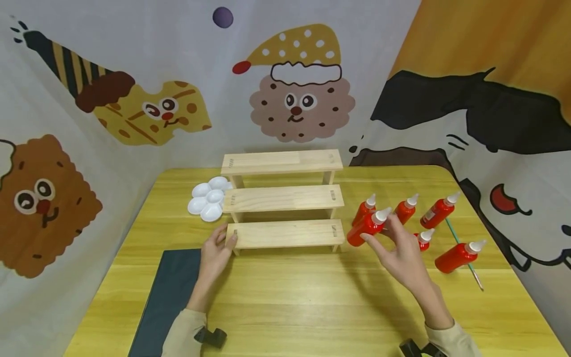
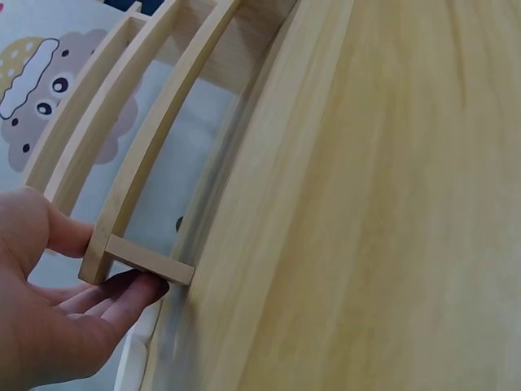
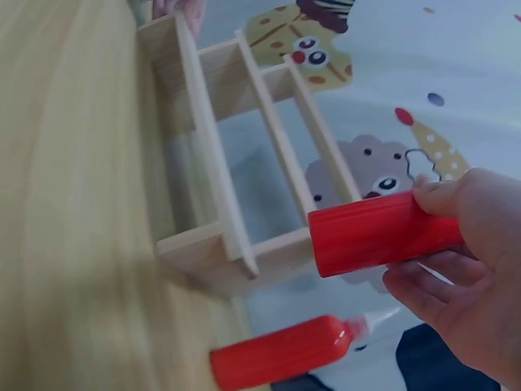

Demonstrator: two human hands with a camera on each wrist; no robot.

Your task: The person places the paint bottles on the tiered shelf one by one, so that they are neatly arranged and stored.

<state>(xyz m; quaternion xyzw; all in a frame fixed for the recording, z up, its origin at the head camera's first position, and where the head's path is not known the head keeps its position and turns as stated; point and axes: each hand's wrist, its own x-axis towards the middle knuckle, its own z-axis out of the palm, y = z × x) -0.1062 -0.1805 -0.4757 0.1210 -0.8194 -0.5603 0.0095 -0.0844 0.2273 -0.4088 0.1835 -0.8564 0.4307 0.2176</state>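
Observation:
A three-step wooden rack (image 1: 285, 233) stands mid-table. My left hand (image 1: 216, 254) holds the left end of its lowest step; in the left wrist view the thumb is above the board (image 2: 155, 155) and the fingers are below. My right hand (image 1: 401, 255) grips a red squeeze bottle (image 1: 367, 229) with a white nozzle cap, raised just right of the rack. Close up in the right wrist view, the held bottle (image 3: 374, 236) lies between thumb and fingers. Another red bottle (image 3: 281, 354) stands below it there.
Several more red bottles (image 1: 456, 258) stand at the right, near a thin green-handled brush (image 1: 476, 277). A white flower-shaped palette (image 1: 210, 213) lies left of the rack. A dark flat mat (image 1: 167, 292) covers the table's front left. A printed curtain (image 1: 187, 44) hangs behind.

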